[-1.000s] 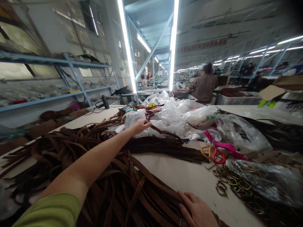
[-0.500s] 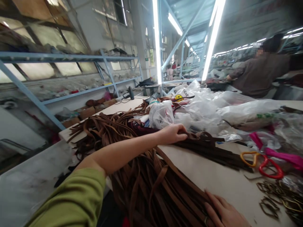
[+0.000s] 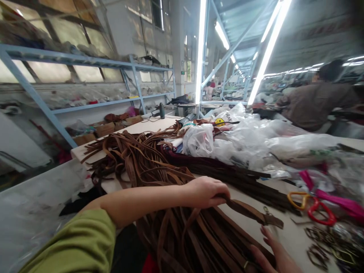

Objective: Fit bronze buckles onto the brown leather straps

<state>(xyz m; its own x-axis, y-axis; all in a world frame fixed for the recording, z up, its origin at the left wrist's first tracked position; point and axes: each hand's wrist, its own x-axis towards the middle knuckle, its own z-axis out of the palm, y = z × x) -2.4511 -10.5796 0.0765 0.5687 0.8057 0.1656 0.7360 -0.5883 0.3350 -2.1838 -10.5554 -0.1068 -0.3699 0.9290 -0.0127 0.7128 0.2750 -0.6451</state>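
My left hand [image 3: 209,192] is closed around a brown leather strap [image 3: 247,210], which sticks out to the right over the table. Close to that strap's free end sits a small brass-coloured metal fitting [image 3: 266,211]. Just below the end is my right hand [image 3: 274,252], fingers spread and somewhat blurred; whether a fingertip touches the strap I cannot tell. A thick bundle of similar brown straps [image 3: 176,239] hangs and lies beneath both hands. More straps [image 3: 131,151] are heaped on the table to the left.
Scissors [image 3: 321,210] with one yellow and one red handle lie at the right, by metal buckles [image 3: 321,242] and a pink strip [image 3: 341,201]. Dark strips [image 3: 256,185] and clear plastic bags [image 3: 256,136] cover the table's far side. A person [image 3: 318,98] stands beyond.
My left hand has come nearer and lifted a strap end with a metal fitting off the table area. My right hand has left the bundle's surface, its fingers now spread near that end.
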